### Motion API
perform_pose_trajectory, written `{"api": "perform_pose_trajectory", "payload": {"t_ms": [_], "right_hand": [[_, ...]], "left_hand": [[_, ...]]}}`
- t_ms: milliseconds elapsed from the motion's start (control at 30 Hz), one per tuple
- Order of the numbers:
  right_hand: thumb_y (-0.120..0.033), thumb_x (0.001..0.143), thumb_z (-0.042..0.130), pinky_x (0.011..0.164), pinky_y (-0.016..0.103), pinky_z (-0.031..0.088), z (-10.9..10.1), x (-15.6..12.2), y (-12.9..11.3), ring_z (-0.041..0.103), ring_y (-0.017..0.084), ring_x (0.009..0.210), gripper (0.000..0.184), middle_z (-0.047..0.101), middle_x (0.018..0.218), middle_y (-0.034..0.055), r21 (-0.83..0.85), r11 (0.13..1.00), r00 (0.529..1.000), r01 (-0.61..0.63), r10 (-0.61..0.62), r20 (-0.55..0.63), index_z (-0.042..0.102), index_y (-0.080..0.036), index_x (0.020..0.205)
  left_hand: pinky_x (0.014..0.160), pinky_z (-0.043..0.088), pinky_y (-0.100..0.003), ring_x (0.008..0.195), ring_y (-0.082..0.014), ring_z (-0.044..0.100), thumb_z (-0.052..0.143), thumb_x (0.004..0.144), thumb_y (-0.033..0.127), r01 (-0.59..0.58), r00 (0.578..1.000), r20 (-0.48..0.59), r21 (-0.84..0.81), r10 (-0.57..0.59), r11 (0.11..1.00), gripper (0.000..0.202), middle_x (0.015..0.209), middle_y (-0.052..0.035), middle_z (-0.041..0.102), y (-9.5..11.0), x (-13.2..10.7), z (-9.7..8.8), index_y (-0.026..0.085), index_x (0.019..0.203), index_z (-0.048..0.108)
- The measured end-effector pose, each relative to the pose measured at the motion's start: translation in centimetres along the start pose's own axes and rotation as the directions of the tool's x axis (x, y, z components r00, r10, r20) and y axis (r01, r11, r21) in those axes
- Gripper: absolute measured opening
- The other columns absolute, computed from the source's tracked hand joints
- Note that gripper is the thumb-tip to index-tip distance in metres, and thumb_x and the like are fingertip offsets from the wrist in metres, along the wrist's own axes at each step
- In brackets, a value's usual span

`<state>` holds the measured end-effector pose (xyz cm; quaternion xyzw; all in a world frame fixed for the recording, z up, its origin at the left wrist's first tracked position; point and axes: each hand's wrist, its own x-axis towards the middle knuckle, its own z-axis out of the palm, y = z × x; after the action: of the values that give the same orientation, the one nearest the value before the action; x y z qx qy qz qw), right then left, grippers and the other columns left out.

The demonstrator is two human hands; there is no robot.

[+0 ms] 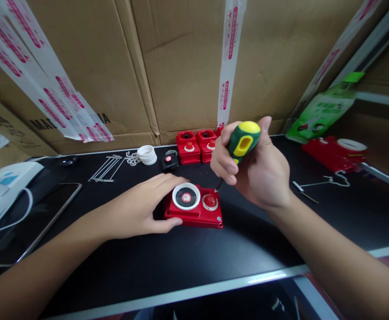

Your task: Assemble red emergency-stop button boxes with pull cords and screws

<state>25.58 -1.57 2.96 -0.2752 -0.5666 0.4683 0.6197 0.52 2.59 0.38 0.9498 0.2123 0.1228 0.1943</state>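
Note:
A red plastic box [194, 214] with a round white-rimmed black dial and a red button lies on the black table [181, 262]. My left hand [141, 209] grips its left side, fingers wrapped over the top edge and thumb along the front. My right hand [254, 166] is closed round a green and yellow screwdriver [244, 140], held nearly upright. Its dark shaft points down to the box's top right corner, near the red button.
Several more red boxes [196, 144] stand by the cardboard wall, with a small black part [169, 161], white rings [147, 154] and metal rods [106, 169]. A tablet [34, 222] lies left. Another red unit [334, 153], a green package [324, 111] and a wire hook [321, 183] sit right.

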Motion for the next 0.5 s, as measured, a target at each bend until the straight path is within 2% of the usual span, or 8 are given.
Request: {"api": "perform_pose_trajectory", "payload": {"t_ms": [67,200,267,433,500], "right_hand": [[-0.087,0.097,0.036,0.049,0.033,0.035,-0.01,0.0,0.04,0.036,0.014,0.046,0.062,0.041,0.06,-0.0058,-0.004,1.0,1.0,0.008,-0.008,-0.007,0.058,-0.029,0.091],[-0.071,0.098,0.061,0.051,0.032,0.036,-0.11,-0.17,0.28,0.039,0.013,0.05,0.043,0.045,0.067,-0.0051,0.013,0.999,0.999,0.037,-0.037,-0.026,0.055,-0.028,0.092],[-0.067,0.098,0.065,0.053,0.032,0.038,-0.22,-0.23,0.38,0.041,0.013,0.052,0.04,0.046,0.069,-0.0044,-0.003,0.999,0.998,0.039,-0.039,-0.039,0.056,-0.028,0.094],[-0.083,0.101,0.034,0.054,0.034,0.038,-0.36,-0.16,0.44,0.038,0.014,0.051,0.065,0.044,0.066,-0.0032,0.011,1.0,1.0,0.011,-0.011,0.0,0.063,-0.026,0.093],[-0.082,0.102,0.034,0.054,0.034,0.035,-0.27,-0.19,0.43,0.037,0.014,0.051,0.063,0.044,0.066,-0.0039,0.049,0.998,0.999,0.04,-0.041,0.014,0.062,-0.026,0.095]], "left_hand": [[0.115,0.05,-0.041,0.132,-0.0282,0.061,0.077,0.096,0.041,0.0,1.0,-0.001,0.0,0.0,1.0,0.064,0.146,-0.0071,0.063,-0.02,-0.05,-0.03,0.027,0.151,0.047],[0.115,0.049,-0.041,0.133,-0.0283,0.061,0.077,0.095,0.041,0.005,1.0,0.007,-0.011,-0.005,1.0,0.065,0.147,-0.0072,0.062,-0.09,-0.08,-0.05,0.028,0.151,0.046],[0.115,0.049,-0.042,0.133,-0.0288,0.061,0.077,0.095,0.041,0.008,1.0,0.008,-0.01,-0.008,1.0,0.065,0.148,-0.0075,0.062,-0.12,-0.08,-0.02,0.028,0.151,0.046],[0.116,0.049,-0.042,0.133,-0.0296,0.06,0.077,0.096,0.041,0.002,1.0,0.006,-0.003,-0.002,1.0,0.064,0.148,-0.008,0.062,-0.08,-0.09,0.05,0.028,0.151,0.047],[0.115,0.049,-0.042,0.132,-0.0292,0.061,0.077,0.095,0.041,0.003,1.0,0.008,0.0,-0.003,1.0,0.065,0.147,-0.0078,0.062,-0.04,-0.06,0.05,0.028,0.151,0.046]]}}
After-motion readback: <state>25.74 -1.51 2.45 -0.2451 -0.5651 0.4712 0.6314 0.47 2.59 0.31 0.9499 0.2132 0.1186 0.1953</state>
